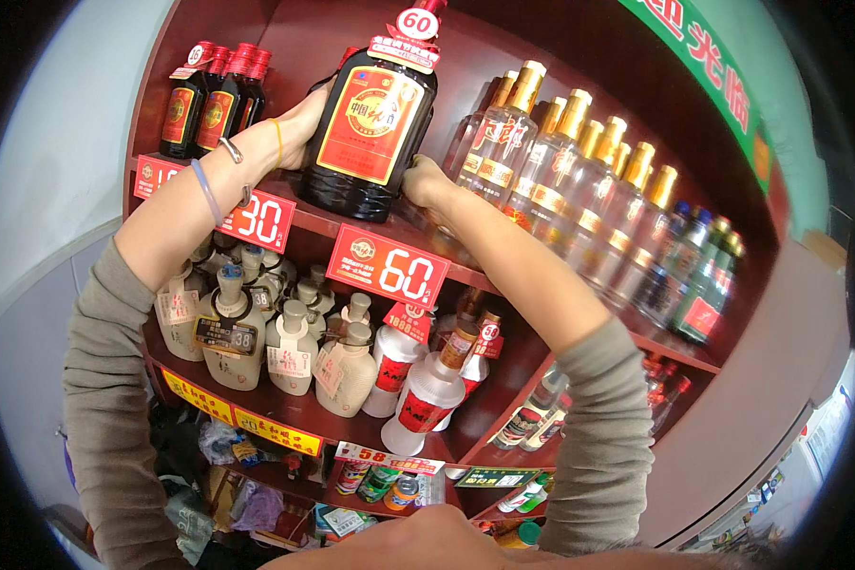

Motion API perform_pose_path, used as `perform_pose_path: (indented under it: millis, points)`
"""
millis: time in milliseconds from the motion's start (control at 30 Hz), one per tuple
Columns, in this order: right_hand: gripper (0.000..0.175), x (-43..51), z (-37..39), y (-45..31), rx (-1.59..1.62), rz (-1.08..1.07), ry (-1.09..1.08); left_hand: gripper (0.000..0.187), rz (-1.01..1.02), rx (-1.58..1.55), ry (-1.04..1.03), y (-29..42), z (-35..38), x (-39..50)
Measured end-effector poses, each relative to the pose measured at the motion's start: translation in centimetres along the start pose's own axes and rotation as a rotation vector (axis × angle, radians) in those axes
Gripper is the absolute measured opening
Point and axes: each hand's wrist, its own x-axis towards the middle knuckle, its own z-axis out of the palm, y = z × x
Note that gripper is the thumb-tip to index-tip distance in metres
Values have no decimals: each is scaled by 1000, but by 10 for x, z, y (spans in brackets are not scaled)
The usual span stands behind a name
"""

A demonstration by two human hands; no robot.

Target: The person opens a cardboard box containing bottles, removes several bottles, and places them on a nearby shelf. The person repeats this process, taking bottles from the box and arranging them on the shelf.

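Observation:
A large dark glass liquor bottle with a red and gold label stands near the front edge of the upper shelf, tilted in view. A round price tag hangs at its neck. My left hand grips its left side, with the fingers hidden behind the glass. On the lower right side, my right hand holds it with curled fingers, close to the shelf edge. Just below the bottle, a red price card is fixed to the shelf front. Whether the base touches the shelf is hard to tell.
Small dark bottles with red caps stand left of my left forearm. Clear gold-capped bottles line the shelf close by my right arm. Several beige ceramic bottles and white bottles fill the shelf underneath, with cans lower down.

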Motion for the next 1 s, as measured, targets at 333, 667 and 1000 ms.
perform_pose_path:
  millis: [333,667,1000]
  points:
    - [40,2,1,5,99,17,5,48,-29,-7,-49,-5,-11,10]
    - [73,-18,-8,-15,305,72,8,48,-41,-14,34,-12,-15,13]
    - [83,-11,-5,-15,538,-25,-169,48,-34,-20,0,-8,-2,2]
